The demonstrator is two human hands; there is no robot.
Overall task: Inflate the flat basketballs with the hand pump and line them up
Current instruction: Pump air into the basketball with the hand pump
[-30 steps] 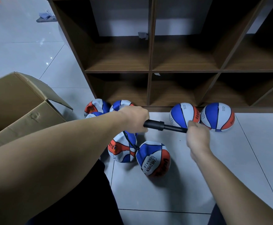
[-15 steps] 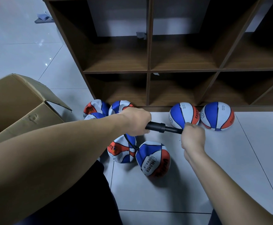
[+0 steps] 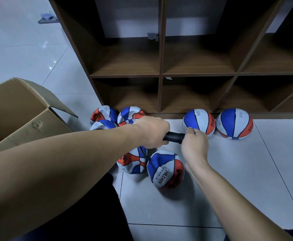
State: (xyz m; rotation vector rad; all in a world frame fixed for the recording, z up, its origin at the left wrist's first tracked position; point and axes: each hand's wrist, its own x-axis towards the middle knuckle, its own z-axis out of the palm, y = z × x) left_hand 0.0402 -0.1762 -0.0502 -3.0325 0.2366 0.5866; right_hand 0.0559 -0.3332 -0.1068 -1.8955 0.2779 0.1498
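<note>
Black pump barrel (image 3: 174, 136) sat in my left hand (image 3: 151, 132), fingers wrapped round it — my right hand (image 3: 194, 145) gripped the handle end, almost touching the barrel. Just below my left fingers lay the hose-connected basketball (image 3: 165, 169).

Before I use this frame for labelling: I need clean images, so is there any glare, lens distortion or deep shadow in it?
Head view: glare spots on the glossy floor tiles at upper left; wide-angle bending splays the shelf unit uprights outward; the lower cubbies sit in deep shadow; both hands, the pump and the balls look sharp.
</note>
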